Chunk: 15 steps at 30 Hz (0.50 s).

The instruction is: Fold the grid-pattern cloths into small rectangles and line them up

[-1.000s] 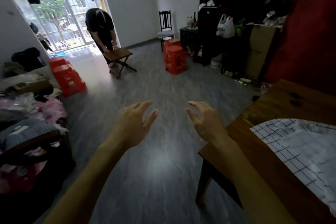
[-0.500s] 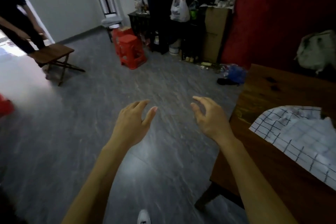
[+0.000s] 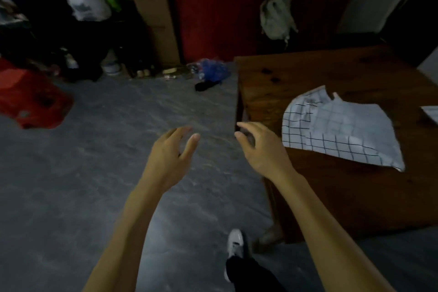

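Both sets of fingers are hanging loose and released, gripping nothing: the left hand [image 3: 169, 157] is hovering over the grey floor [image 3: 94, 185] with its fingers [image 3: 176, 133] lightly curved and thumb raised, and the right hand [image 3: 263, 152] is floating just at the near left corner of the wooden counter [image 3: 331, 197], its fingers [image 3: 248, 125] curling softly in mid-air, apart from any cloth. Just beyond that right hand, the grid-pattern cloth [image 3: 341, 130] is lying rumpled and unfolded on the counter, spreading from near the left edge toward the right, one flap turned over so its pale underside is showing. A sliver of a second cloth [image 3: 430, 114] is peeking in at the counter's right edge, too cropped to tell how it is lying. Below, a white shoe [image 3: 234, 242] and a dark trouser leg [image 3: 251, 275] are standing on the floor by the counter's leg. Further out, a red stool [image 3: 30, 104] is sitting at far left, a white plastic bag [image 3: 83, 0] and a cardboard box [image 3: 156, 23] are crowding the back wall, and a pale backpack [image 3: 276, 16] is hanging against the red panel [image 3: 213, 7].
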Tool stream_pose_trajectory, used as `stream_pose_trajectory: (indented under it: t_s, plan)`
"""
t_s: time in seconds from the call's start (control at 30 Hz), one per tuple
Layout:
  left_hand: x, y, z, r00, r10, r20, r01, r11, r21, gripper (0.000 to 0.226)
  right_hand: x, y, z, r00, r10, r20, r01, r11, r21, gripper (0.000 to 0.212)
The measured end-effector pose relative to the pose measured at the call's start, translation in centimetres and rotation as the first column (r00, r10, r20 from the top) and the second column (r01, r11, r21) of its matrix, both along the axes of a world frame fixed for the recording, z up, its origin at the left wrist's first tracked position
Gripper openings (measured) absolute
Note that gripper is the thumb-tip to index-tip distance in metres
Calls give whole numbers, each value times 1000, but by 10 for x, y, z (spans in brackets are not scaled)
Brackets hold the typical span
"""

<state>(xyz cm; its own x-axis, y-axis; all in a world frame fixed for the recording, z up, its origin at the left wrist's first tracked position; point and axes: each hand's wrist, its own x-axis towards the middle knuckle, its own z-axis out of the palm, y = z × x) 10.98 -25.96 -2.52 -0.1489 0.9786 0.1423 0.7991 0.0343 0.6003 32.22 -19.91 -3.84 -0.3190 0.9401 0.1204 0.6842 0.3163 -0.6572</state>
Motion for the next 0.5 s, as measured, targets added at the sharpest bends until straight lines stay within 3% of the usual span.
stream_pose_trajectory:
  t_s: [0.27,0.5]
  plan:
    - [29,162,-15,945,-317,-86,314,948,-48,55,34,110,-41,967,-250,-57,247,968,-46,40]
    - [73,282,-20,859,-508,-69,504,861,-71,52,61,190,-49,910,-408,-81,403,913,-71,39]
